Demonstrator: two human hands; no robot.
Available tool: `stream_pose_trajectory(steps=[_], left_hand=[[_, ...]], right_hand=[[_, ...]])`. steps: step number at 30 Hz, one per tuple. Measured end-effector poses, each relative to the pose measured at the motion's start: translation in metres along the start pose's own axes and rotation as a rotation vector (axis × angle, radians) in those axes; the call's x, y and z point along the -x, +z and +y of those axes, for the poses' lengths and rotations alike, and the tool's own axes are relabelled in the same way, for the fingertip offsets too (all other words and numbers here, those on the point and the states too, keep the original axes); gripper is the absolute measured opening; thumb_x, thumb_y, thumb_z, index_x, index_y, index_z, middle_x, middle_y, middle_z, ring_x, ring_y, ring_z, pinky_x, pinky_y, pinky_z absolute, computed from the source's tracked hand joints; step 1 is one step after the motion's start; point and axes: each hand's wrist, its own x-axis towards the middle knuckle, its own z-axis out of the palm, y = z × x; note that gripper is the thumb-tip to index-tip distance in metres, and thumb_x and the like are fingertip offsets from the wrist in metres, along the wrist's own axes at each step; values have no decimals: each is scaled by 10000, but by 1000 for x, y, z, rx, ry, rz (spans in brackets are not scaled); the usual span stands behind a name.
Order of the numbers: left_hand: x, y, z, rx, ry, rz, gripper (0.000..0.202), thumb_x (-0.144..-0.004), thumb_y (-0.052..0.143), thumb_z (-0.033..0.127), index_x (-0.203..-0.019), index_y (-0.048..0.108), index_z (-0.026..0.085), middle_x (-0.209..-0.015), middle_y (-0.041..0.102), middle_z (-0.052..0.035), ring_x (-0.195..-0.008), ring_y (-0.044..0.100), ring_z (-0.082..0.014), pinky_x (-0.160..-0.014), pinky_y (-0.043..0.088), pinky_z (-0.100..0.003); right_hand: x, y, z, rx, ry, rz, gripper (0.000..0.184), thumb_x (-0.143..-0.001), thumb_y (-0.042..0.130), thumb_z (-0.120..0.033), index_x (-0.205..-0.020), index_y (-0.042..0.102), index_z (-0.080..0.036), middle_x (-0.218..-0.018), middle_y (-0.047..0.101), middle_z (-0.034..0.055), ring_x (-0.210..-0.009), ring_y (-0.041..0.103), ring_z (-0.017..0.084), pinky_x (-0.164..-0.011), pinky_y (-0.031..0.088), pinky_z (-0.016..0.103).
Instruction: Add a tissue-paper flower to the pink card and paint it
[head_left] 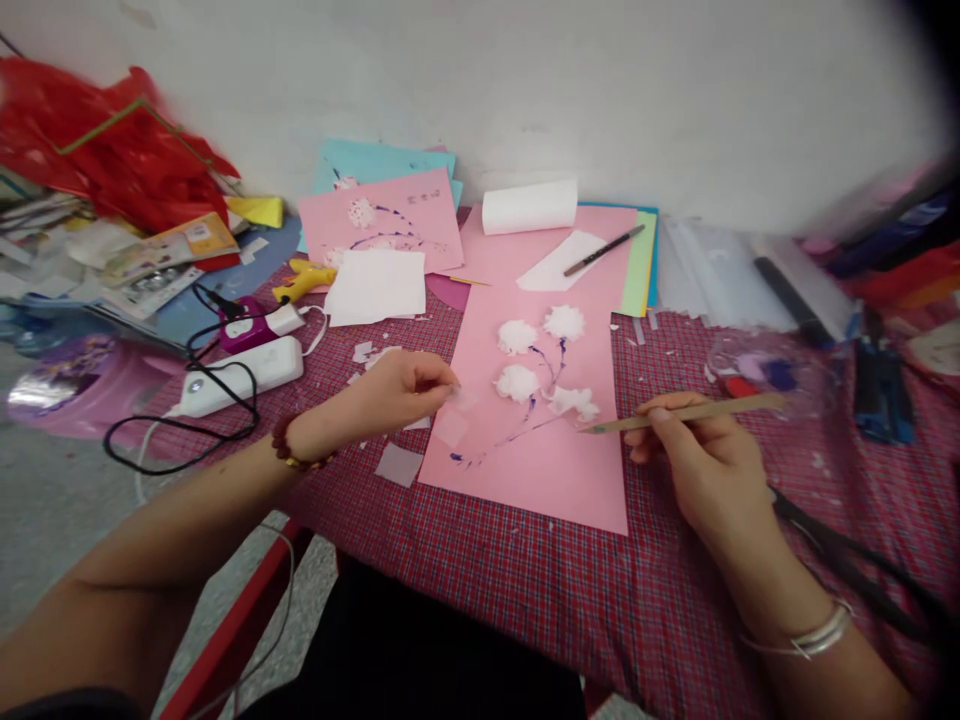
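Note:
A pink sheet of paper (555,480) lies on the checked cloth, with white crumpled-paper flowers (517,383) and dark purple painted stems on it. My left hand (401,392) is over the sheet's left edge, thumb and finger pinched at a small piece of thin white paper (465,400). Another pale square (451,430) rests just below, on the pink sheet. In my right hand (701,465) is a thin wooden stick (720,407), gripped between thumb and fingers. Its tip points left, close to the lowest right flower (574,402); contact cannot be made out.
Behind are a white paper roll (529,207), a dark pen (604,250) and a finished-looking pink picture (390,215). White sheets (376,288), a yellow glue gun (304,280) and a power strip (244,377) with black cable lie left. Black-handled scissors (832,550) lie by my right wrist.

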Motion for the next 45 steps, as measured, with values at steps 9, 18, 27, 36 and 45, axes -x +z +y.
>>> stream_pose_trajectory(steps=[9,18,27,36,45], left_hand=[[-3,-3,10,-80,-11,136,166,-794,567,219,-852,709,158,-846,738,-41,-762,664,-136,-713,517,-245],[-51,19,47,217,40,-55,178,-713,564,175,-825,701,160,-763,733,-12,-663,628,-113,-610,463,-214],[-77,49,58,268,86,-257,133,-764,580,212,-714,682,142,-547,545,27,-487,414,-70,-456,293,-201],[-87,41,52,251,72,-216,200,-828,528,253,-778,690,148,-668,594,1,-589,461,-96,-541,338,-227],[-91,49,41,332,32,-243,102,-731,616,186,-824,614,147,-698,604,-2,-609,507,-101,-541,390,-221]], right_hand=[[1,8,-13,-20,0,29,173,-845,659,-375,-830,613,-210,-590,647,-17,-448,567,128,-442,470,251],[5,11,-13,142,-33,37,207,-902,599,-401,-866,604,-197,-672,665,-2,-507,585,128,-487,475,249],[2,6,-10,222,-43,74,161,-923,564,-332,-863,621,-195,-713,666,3,-537,599,128,-520,484,250],[5,9,-18,151,-51,53,152,-915,565,-346,-868,612,-209,-677,664,-6,-522,591,128,-507,481,254],[1,21,-10,287,-168,-85,149,-941,532,-295,-870,648,-233,-791,661,9,-635,613,152,-590,500,294]])
